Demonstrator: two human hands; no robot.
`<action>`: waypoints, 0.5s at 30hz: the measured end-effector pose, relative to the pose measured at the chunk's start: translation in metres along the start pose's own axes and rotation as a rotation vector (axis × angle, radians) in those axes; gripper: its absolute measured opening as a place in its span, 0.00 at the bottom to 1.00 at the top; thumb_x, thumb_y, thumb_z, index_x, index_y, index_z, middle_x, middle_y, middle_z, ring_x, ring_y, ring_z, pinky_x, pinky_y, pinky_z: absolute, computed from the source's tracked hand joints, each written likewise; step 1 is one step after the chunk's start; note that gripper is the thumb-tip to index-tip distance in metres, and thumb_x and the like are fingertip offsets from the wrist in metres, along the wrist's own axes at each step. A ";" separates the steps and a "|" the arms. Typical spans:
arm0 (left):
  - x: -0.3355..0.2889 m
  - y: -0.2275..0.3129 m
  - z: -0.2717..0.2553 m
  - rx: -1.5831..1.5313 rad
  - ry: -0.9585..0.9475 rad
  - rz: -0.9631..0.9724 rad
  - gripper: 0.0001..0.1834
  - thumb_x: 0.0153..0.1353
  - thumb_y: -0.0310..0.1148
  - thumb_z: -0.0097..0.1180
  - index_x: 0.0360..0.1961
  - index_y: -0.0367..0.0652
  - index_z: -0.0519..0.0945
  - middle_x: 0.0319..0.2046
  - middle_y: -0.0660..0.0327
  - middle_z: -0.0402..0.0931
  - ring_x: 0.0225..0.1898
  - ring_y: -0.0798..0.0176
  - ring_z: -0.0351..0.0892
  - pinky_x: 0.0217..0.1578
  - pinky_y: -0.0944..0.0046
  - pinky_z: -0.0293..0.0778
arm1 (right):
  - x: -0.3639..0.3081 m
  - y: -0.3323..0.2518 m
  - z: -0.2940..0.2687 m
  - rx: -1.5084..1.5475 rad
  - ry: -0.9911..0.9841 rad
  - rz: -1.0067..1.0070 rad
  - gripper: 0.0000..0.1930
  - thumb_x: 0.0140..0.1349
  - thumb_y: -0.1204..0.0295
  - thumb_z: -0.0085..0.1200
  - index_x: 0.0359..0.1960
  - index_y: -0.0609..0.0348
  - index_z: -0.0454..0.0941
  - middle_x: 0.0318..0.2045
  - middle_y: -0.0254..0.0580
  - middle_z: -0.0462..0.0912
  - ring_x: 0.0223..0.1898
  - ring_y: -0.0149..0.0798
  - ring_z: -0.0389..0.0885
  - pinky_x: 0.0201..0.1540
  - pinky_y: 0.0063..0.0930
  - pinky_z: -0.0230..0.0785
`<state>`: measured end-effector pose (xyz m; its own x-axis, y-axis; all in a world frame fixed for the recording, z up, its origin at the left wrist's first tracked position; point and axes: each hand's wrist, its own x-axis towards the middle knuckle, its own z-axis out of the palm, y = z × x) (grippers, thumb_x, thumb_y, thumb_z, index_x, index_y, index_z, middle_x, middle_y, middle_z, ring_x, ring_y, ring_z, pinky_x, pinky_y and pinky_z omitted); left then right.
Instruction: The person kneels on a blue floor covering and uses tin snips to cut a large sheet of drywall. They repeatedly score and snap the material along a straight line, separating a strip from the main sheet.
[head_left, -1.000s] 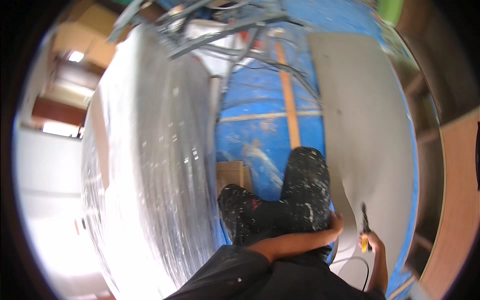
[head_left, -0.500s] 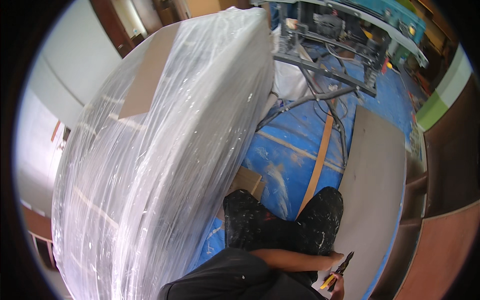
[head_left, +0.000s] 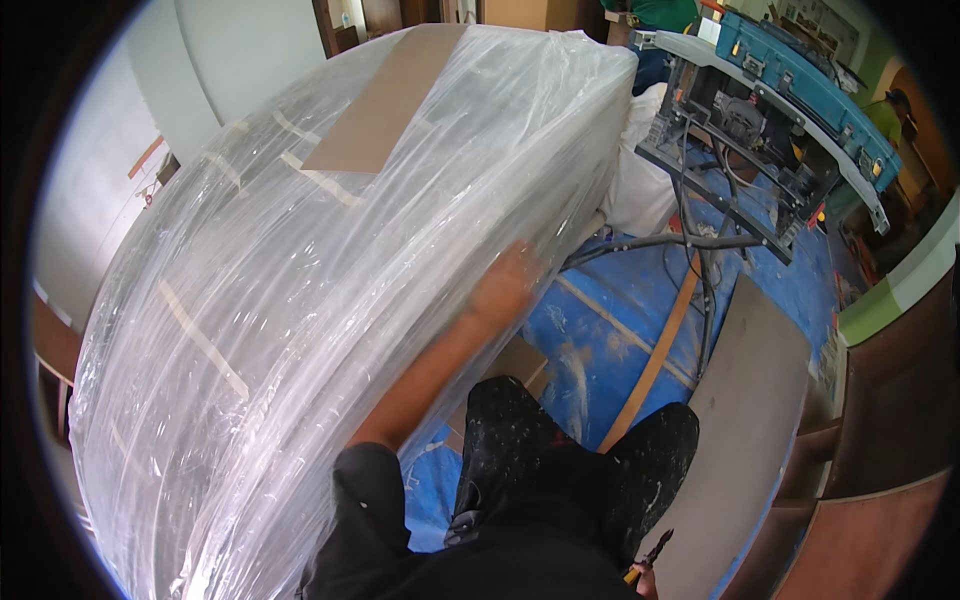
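Gripping yellow-handled pliers [head_left: 656,550]: curled right hand [head_left: 647,580]

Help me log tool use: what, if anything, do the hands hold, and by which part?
The right hand holds pliers by the handles. The left hand, blurred, is at the plastic wrap; whether it grips any cannot be told.

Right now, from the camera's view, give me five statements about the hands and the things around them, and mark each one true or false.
1. The right hand holds pliers. True.
2. The floor sheet is red. False: it is blue.
3. A wooden strip lies on the floor sheet. True.
4. The left hand is at the wooden strip. False: it is against or close to the plastic-wrapped bulk; blur hides which.
5. A teal case rests on the grey stand. True.
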<state>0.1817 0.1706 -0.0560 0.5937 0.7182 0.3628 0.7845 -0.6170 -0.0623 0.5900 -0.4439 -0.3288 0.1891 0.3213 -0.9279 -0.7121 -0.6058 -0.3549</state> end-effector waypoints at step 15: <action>0.005 -0.043 0.064 -0.245 -0.077 -0.198 0.30 0.66 0.44 0.57 0.67 0.43 0.71 0.73 0.55 0.59 0.75 0.49 0.52 0.74 0.51 0.51 | -0.028 0.022 0.021 0.111 0.141 -0.100 0.07 0.60 0.66 0.58 0.33 0.51 0.72 0.21 0.36 0.75 0.21 0.44 0.79 0.25 0.43 0.75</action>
<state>0.1624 0.2212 -0.1106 0.4534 0.8483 0.2735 0.8250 -0.5155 0.2313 0.5552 -0.4512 -0.3077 0.3501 0.2660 -0.8982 -0.7538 -0.4893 -0.4387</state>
